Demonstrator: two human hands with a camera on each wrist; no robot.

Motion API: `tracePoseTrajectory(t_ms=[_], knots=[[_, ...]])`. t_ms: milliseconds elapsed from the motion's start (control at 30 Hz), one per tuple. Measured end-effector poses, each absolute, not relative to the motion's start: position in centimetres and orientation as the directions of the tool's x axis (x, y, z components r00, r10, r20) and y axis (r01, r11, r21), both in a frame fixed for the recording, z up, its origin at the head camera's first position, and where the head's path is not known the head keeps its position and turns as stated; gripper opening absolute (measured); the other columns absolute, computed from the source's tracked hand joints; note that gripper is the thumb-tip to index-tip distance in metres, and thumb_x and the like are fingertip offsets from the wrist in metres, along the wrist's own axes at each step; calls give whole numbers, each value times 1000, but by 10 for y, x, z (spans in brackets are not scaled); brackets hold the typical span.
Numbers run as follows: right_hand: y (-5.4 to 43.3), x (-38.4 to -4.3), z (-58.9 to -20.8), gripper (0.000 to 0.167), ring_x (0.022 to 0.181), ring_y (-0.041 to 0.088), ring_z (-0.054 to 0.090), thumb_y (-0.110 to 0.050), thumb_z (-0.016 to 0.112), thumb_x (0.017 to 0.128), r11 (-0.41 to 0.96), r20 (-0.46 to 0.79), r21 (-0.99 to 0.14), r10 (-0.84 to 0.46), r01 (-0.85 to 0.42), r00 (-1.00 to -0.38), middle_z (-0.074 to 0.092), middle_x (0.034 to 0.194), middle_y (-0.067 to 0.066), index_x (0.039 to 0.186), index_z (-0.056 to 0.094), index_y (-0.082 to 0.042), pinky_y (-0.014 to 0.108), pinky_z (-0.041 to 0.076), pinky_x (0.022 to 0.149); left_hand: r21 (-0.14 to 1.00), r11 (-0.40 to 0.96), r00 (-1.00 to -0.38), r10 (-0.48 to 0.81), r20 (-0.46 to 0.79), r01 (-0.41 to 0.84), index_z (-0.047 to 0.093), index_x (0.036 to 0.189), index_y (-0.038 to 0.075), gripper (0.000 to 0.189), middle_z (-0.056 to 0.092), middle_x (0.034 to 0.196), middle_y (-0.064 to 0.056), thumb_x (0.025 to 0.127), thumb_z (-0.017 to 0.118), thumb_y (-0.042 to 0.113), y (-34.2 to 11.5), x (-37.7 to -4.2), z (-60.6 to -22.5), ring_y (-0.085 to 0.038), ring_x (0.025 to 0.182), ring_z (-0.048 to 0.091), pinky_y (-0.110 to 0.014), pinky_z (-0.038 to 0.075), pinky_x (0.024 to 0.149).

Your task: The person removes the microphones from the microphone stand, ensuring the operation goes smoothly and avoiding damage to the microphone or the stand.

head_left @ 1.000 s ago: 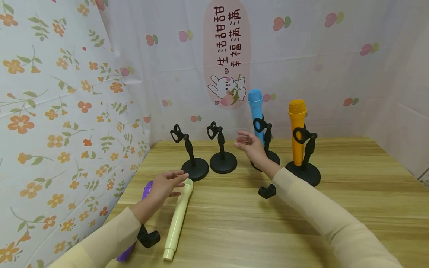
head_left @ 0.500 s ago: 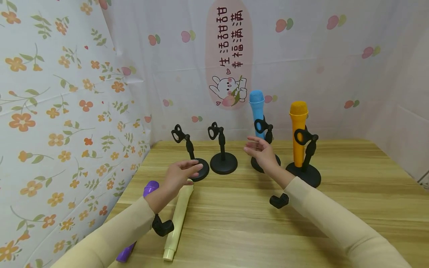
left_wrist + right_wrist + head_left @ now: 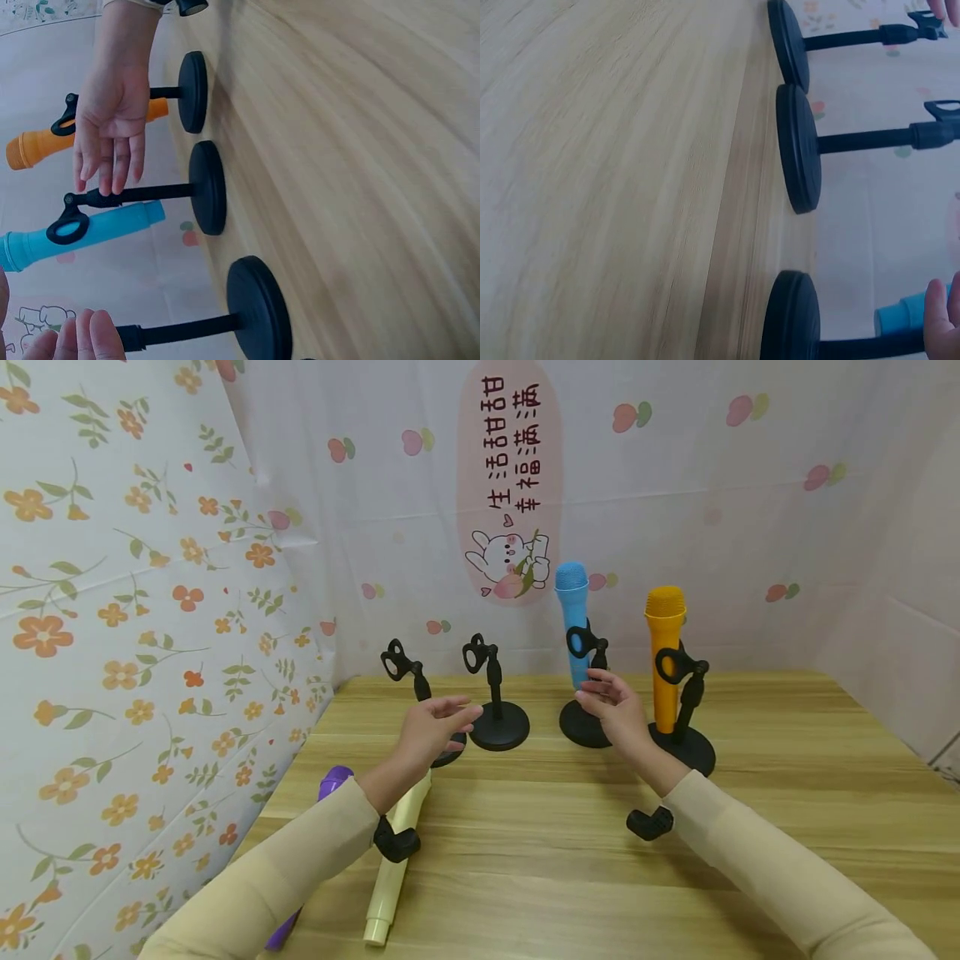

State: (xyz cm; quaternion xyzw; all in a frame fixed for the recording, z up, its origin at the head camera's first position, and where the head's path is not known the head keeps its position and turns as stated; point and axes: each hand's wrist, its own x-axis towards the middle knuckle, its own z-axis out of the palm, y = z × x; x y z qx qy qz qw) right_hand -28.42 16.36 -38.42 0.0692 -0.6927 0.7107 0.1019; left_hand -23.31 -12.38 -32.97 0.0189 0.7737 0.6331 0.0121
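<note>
My left hand (image 3: pixel 432 731) hovers with loosely bent fingers in front of the leftmost black microphone stand (image 3: pixel 422 685), hiding much of its base. It holds nothing. My right hand (image 3: pixel 621 717) is in front of the blue microphone's stand (image 3: pixel 583 725), thumb and fingers apart, also holding nothing. The blue microphone (image 3: pixel 573 602) leans upright in that stand's clip. In the left wrist view, the right hand's fingers (image 3: pixel 120 161) overlap the stand's post. Below my left forearm lies a cream microphone (image 3: pixel 390 893), partly covered by the wrist camera. A purple microphone (image 3: pixel 334 780) lies beside it, mostly hidden by the sleeve.
An orange microphone (image 3: pixel 664 652) sits in the rightmost stand (image 3: pixel 693 752). Another black stand (image 3: pixel 500 727) with a bare clip stands between my hands. All rest on a wooden table (image 3: pixel 525 860), with a printed curtain (image 3: pixel 375 552) behind and a floral one (image 3: pixel 150 652) at left.
My left hand has moved right and up, away from the cream microphone's head toward the stands. My right hand has shifted right and slightly down. The microphones and stands have stayed put.
</note>
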Motion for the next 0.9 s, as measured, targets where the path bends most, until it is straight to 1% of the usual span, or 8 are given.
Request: tracePoseTrajectory(t_ms=[200, 300, 400, 500, 667, 800, 900], knots=[[174, -281, -384, 51, 98, 7, 58, -13, 67, 93, -2, 236, -971, 140, -238, -962, 54, 124, 19, 139, 47, -1, 15, 49, 84, 985, 158, -996, 70, 60, 70, 65, 125, 8, 43, 69, 113, -7, 88, 75, 26, -107, -241, -324, -28, 101, 66, -37, 58, 72], [178, -280, -385, 51, 97, 7, 57, -14, 67, 93, 4, 227, -973, 173, -230, -958, 54, 125, 18, 139, 48, -1, 15, 49, 84, 988, 135, -994, 84, 68, 79, 62, 128, 6, 46, 68, 114, -8, 88, 74, 26, -99, -246, -323, -29, 103, 65, -39, 57, 75], [180, -280, -389, 52, 98, 5, 57, -16, 67, 93, 34, 224, -975, 191, -222, -956, 54, 126, 19, 139, 48, -2, 16, 48, 87, 990, 107, -992, 98, 85, 95, 61, 130, 6, 47, 68, 113, -8, 89, 73, 26, -91, -250, -322, -28, 104, 65, -42, 57, 78], [181, -281, -393, 52, 100, 5, 56, -18, 66, 94, 63, 215, -976, 209, -206, -954, 54, 129, 19, 140, 48, -4, 21, 46, 94, 987, 87, -985, 119, 125, 136, 62, 129, 8, 45, 68, 113, -8, 89, 73, 25, -82, -255, -322, -26, 104, 65, -42, 56, 79], [181, -285, -399, 50, 104, 11, 54, -18, 66, 94, 67, 198, -980, 255, -187, -946, 53, 127, 17, 140, 48, -6, 32, 43, 101, 978, 74, -974, 137, 183, 194, 64, 126, 11, 42, 68, 112, -4, 88, 74, 26, -67, -266, -323, -20, 102, 64, -40, 56, 82], [179, -291, -406, 50, 107, 16, 53, -17, 67, 94, 43, 185, -983, 291, -180, -939, 53, 124, 15, 139, 49, -7, 33, 42, 103, 977, 54, -970, 136, 200, 209, 65, 126, 12, 44, 68, 112, -3, 87, 75, 28, -56, -275, -323, -18, 102, 63, -40, 55, 83], [177, -296, -409, 51, 110, 20, 53, -18, 67, 93, 29, 185, -982, 310, -185, -933, 53, 123, 15, 140, 48, -6, 34, 41, 103, 974, 52, -968, 131, 212, 221, 64, 127, 12, 45, 68, 112, -2, 86, 76, 30, -49, -282, -322, -18, 103, 62, -37, 55, 82]])
